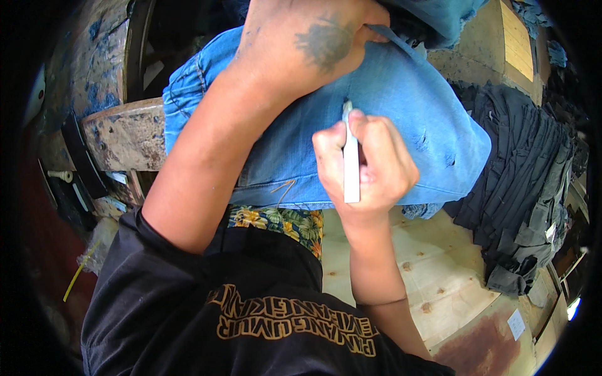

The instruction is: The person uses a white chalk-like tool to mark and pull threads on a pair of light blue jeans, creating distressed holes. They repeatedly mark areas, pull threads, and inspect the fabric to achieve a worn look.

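A light-blue denim garment (288,150) is drawn over the end of a worn wooden beam (122,135) in front of me. At the top, my left hand (320,47) pinches a raised fold of the denim; its fingers are partly hidden. My right hand (379,160) is closed around a slim white tool (352,163), held like a pen. Its narrow tip meets the denim at a small dark mark, though the tip's exact kind is too small to tell. Small frayed holes (450,161) show to the right of this hand. Loose orange thread (285,186) lies near the lower hem.
At the right hangs a thick stack of dark garments (511,156). Pale plywood (426,269) with a reddish-brown stain lies below it. More blue denim (439,19) is bunched at the far side. A paint-stained wooden surface (88,56) stands at the far left.
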{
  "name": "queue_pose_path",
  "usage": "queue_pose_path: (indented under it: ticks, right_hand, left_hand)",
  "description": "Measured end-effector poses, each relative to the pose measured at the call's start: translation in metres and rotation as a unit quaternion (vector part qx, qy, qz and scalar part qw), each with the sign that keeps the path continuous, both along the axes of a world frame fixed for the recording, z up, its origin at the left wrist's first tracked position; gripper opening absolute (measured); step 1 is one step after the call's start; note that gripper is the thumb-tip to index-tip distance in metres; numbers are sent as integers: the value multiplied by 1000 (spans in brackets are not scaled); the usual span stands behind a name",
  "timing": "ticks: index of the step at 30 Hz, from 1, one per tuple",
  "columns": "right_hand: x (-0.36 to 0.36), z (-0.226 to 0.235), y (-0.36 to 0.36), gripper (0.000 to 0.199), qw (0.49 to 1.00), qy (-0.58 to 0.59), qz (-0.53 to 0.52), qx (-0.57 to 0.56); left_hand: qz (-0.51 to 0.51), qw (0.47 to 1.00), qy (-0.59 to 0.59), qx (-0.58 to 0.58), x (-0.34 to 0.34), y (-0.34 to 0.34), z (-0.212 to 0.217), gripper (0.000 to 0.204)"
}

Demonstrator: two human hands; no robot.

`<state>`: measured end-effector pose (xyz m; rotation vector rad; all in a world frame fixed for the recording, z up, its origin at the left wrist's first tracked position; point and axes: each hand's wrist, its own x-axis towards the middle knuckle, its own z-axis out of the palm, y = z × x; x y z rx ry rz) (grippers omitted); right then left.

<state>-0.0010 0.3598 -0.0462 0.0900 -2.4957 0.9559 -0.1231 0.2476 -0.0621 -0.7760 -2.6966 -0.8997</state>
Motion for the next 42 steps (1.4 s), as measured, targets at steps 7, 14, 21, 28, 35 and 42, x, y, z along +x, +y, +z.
queue_pose_path:
  ticks: [7, 14, 21, 28, 35, 42]
  right_hand:
    - [23, 6, -2, 14, 1000, -11, 4, -19]
    - [-7, -2, -3, 14, 999, 21, -15, -18]
    - [3, 2, -6, 15, 999, -32, -10, -9]
    - [11, 7, -8, 14, 999, 4, -20, -32]
    - [-2, -5, -5, 14, 1000, -9, -13, -20]
    - [12, 6, -6, 14, 999, -14, 9, -37]
  left_hand:
    - [0, 1000, 19, -11, -1, 0, 0, 16]
    - [6, 1000, -15, 11, -1, 2, 0, 13]
    - [25, 998, -52, 27, -1, 2, 1, 13]
    - [13, 999, -34, 6, -3, 3, 2, 16]
    - [19, 999, -36, -11, -3, 4, 0, 16]
    - [3, 999, -49, 14, -4, 3, 5, 18]
